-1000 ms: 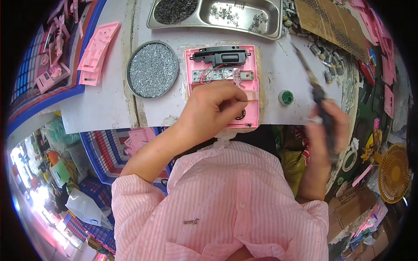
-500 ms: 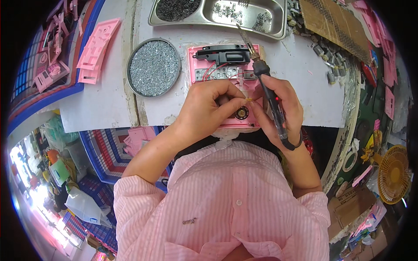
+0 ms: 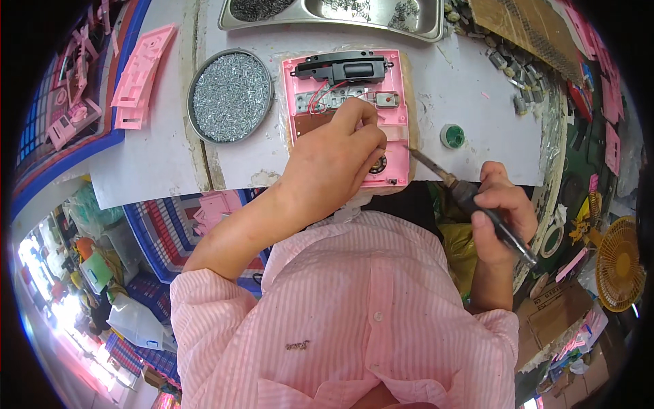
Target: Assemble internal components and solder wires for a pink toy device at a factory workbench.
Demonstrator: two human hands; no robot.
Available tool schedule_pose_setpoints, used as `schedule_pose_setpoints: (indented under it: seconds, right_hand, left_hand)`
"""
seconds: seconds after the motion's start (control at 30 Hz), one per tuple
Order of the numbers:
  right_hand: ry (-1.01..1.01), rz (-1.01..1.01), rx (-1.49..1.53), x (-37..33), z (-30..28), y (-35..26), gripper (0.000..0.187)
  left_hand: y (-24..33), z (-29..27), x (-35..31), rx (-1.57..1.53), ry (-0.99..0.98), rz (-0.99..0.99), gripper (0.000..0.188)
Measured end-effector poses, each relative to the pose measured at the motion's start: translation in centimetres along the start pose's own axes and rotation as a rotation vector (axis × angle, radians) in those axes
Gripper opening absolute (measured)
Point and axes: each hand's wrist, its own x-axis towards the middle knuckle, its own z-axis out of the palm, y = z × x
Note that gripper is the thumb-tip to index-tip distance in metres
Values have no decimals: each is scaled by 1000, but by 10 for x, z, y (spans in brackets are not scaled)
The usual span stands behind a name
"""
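My left hand [image 3: 334,153] is over a pink plastic casing [image 3: 398,167], its fingers closed and bent down into it. What they hold is hidden. My right hand [image 3: 505,215] grips a soldering iron [image 3: 467,196] by its black handle. The iron's tip points up and left, close to the casing's right edge. Inside the casing lie a long black plastic part [image 3: 340,70], a metal plate with red wires, and a small silver motor [image 3: 387,100]. A round black part [image 3: 379,165] shows partly beside my left fingers.
A small pot of green material [image 3: 452,135] stands right of the casing. To the left is a round tin of small metal pieces [image 3: 231,97]. A steel tray [image 3: 334,28] with springs sits at the back. Loose motors [image 3: 521,82] lie at the far right, beside cardboard.
My right hand has moved right and down, away from my left, and the iron now slants toward the casing. My left hand has turned over the casing. The green pot has come into sight.
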Motion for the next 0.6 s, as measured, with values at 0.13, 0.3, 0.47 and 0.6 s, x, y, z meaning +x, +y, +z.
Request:
schedule_pose_setpoints:
  seconds: [0.13, 0.3, 0.47, 0.6]
  right_hand:
    - [-76, -14, 2, 0, 4, 4, 18]
    - [-99, -12, -1, 5, 8, 6, 18]
    - [-120, -17, -28, 9, 12, 6, 21]
    - [-143, -36, -77, 12, 14, 5, 23]
  left_hand:
    - [-2, 2, 0, 26, -3, 20, 10]
    - [0, -1, 1, 30, -6, 11, 11]
    - [0, 0, 1, 16, -1, 8, 10]
    - [-1, 1, 0, 12, -3, -4, 10]
